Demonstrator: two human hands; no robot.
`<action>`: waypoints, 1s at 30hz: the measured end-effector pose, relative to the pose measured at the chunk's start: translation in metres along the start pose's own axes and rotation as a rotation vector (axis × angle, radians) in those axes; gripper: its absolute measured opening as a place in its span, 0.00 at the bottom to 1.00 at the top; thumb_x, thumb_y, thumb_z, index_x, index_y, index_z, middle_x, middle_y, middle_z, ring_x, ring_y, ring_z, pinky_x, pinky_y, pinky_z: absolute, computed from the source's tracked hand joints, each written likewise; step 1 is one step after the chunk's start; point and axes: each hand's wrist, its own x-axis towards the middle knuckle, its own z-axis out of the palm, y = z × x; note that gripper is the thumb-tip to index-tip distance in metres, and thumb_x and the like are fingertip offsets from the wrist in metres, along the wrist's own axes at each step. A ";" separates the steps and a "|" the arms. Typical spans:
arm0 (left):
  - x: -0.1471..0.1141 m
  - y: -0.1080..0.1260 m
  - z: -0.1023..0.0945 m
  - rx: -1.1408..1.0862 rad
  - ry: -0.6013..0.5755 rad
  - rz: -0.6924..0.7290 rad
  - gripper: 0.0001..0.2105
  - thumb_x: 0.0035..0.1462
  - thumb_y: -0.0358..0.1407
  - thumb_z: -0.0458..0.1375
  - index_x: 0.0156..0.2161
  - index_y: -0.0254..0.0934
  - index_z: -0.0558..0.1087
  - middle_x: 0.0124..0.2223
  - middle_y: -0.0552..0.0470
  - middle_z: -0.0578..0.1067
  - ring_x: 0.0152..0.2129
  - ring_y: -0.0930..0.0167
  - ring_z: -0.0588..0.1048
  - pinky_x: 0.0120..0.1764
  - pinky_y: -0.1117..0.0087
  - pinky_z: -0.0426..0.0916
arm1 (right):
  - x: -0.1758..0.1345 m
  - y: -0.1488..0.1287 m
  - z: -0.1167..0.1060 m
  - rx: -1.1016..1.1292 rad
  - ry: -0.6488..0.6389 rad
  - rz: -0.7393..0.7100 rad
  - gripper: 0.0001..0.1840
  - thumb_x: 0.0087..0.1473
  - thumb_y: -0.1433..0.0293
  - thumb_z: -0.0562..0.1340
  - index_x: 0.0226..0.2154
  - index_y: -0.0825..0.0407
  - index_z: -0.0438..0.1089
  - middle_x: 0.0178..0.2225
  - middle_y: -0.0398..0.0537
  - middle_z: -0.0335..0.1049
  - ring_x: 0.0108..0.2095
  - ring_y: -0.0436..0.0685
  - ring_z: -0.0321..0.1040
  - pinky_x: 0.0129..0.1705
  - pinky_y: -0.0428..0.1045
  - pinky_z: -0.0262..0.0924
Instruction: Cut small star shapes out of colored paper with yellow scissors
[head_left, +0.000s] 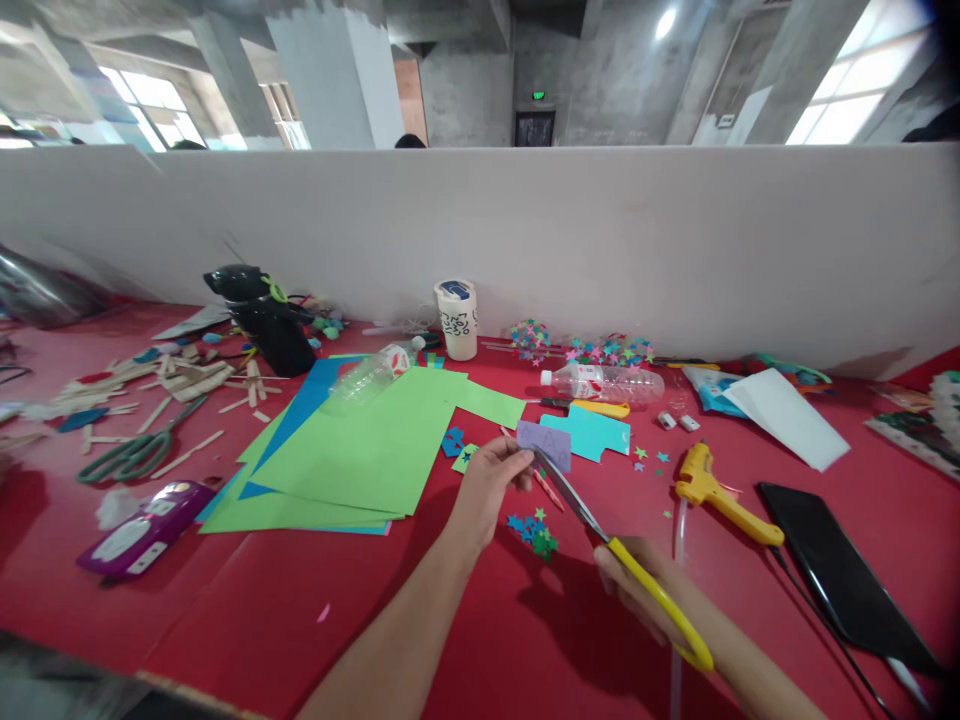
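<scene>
Cutting apparently underway | purple paper (pixel 553 450) pinched by left hand (pixel 489 488) | scissors (pixel 630 563) gripped by right hand (pixel 652 556) | next: steady paper required

The left forearm (pixel 412 630) slants up from the bottom edge, its left hand (pixel 490 485) pinched near centre. The right hand (pixel 655 557) curls at lower right.

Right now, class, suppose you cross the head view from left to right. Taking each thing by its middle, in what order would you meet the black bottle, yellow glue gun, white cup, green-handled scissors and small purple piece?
Green-handled scissors → black bottle → white cup → small purple piece → yellow glue gun.
</scene>
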 end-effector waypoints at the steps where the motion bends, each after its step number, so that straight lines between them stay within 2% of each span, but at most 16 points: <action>1: 0.001 -0.001 -0.001 -0.011 -0.002 -0.002 0.07 0.46 0.36 0.58 0.25 0.33 0.68 0.21 0.57 0.67 0.16 0.79 0.64 0.22 0.75 0.57 | 0.000 0.000 0.001 -0.004 0.005 -0.002 0.27 0.47 0.45 0.51 0.18 0.52 0.56 0.08 0.31 0.45 0.07 0.42 0.42 0.07 0.39 0.38; 6: 0.001 0.000 -0.002 -0.024 0.024 -0.010 0.06 0.45 0.35 0.58 0.25 0.34 0.68 0.19 0.57 0.67 0.15 0.79 0.63 0.22 0.76 0.56 | 0.000 0.001 0.002 0.009 -0.015 -0.007 0.28 0.47 0.44 0.51 0.19 0.52 0.55 0.08 0.31 0.45 0.06 0.42 0.42 0.07 0.39 0.37; 10: -0.001 0.004 0.002 -0.037 0.059 -0.013 0.07 0.43 0.35 0.59 0.23 0.33 0.67 0.20 0.57 0.67 0.14 0.80 0.62 0.21 0.76 0.56 | -0.003 -0.001 0.000 0.019 -0.058 -0.031 0.30 0.47 0.41 0.47 0.19 0.52 0.55 0.08 0.31 0.46 0.07 0.42 0.42 0.09 0.39 0.38; 19: -0.001 0.008 0.001 -0.019 0.034 -0.035 0.07 0.42 0.35 0.59 0.22 0.33 0.66 0.19 0.57 0.66 0.14 0.80 0.61 0.21 0.76 0.55 | -0.009 -0.006 -0.006 0.018 -0.123 -0.046 0.31 0.47 0.41 0.44 0.21 0.52 0.57 0.08 0.32 0.49 0.07 0.43 0.46 0.11 0.40 0.39; 25: -0.001 0.006 0.002 -0.022 0.045 -0.039 0.07 0.42 0.34 0.59 0.22 0.33 0.67 0.19 0.58 0.66 0.14 0.80 0.61 0.21 0.76 0.55 | -0.010 -0.008 -0.006 -0.014 -0.126 -0.052 0.31 0.49 0.42 0.44 0.23 0.52 0.58 0.09 0.32 0.49 0.08 0.43 0.45 0.12 0.40 0.40; 30: 0.000 0.005 0.002 -0.018 0.048 -0.036 0.07 0.42 0.34 0.59 0.22 0.33 0.67 0.18 0.58 0.66 0.14 0.80 0.61 0.21 0.76 0.55 | -0.010 -0.007 -0.005 -0.041 -0.075 -0.048 0.31 0.49 0.42 0.43 0.22 0.52 0.57 0.08 0.31 0.47 0.08 0.43 0.45 0.12 0.40 0.41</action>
